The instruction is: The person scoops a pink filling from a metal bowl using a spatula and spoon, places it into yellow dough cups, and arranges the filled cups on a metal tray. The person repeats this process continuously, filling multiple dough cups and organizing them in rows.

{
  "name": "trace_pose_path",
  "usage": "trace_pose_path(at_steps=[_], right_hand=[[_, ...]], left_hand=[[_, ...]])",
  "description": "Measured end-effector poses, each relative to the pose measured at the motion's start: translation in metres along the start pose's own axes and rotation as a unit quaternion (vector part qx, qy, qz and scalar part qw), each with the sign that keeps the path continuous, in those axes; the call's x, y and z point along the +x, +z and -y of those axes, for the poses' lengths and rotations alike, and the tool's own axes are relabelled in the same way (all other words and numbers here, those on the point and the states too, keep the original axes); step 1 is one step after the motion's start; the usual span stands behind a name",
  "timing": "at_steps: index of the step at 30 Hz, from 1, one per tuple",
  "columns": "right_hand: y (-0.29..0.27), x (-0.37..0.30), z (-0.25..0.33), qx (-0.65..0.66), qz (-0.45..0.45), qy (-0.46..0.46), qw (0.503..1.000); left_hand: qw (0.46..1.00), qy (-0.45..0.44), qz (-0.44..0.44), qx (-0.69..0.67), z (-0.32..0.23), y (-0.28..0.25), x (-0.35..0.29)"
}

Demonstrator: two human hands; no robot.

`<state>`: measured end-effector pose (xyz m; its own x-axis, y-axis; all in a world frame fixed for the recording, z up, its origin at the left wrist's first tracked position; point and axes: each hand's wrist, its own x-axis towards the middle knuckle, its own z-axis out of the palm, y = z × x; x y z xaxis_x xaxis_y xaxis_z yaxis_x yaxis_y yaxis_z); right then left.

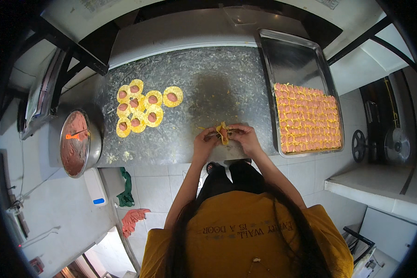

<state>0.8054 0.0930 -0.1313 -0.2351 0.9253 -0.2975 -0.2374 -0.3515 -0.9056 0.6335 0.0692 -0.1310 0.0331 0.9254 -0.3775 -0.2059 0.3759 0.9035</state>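
Note:
Near the front edge of the table, a yellow dumpling wrapper with pink filling (224, 133) is held between my two hands. My left hand (205, 142) has its fingers closed on the wrapper's left side. From the other side, my right hand (244, 138) pinches the same dumpling. To the left lie several flat round yellow wrappers (172, 103), each with a lump of pink filling on it; most touch or overlap in a cluster. Rows of shaped dumplings (307, 120) with pink tops fill the nearer part of a metal tray (292, 51) on the right.
A metal bowl (96, 146) of pink filling (73, 155), with an orange-handled tool (77, 135) in it, stands at the table's left edge. Flour dusts the dark table (171, 60). Green cloth (126, 187) and pinkish cloth (133, 220) are below, left of my legs.

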Motion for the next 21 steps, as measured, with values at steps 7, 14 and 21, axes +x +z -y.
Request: trace_pose_path(at_steps=[7,14,21], right_hand=[[0.008,0.000,0.011,0.072,-0.005,-0.041,0.997],[0.002,-0.013,0.027,-0.006,0.005,-0.050,0.999],[-0.022,-0.006,0.022,-0.236,0.010,-0.105,0.966]], left_hand=[[0.994,0.039,-0.022,-0.095,-0.006,0.012,-0.004],[0.989,0.090,-0.036,-0.113,-0.022,0.027,-0.015],[0.985,0.127,-0.017,0.113,-0.013,0.020,-0.010]])
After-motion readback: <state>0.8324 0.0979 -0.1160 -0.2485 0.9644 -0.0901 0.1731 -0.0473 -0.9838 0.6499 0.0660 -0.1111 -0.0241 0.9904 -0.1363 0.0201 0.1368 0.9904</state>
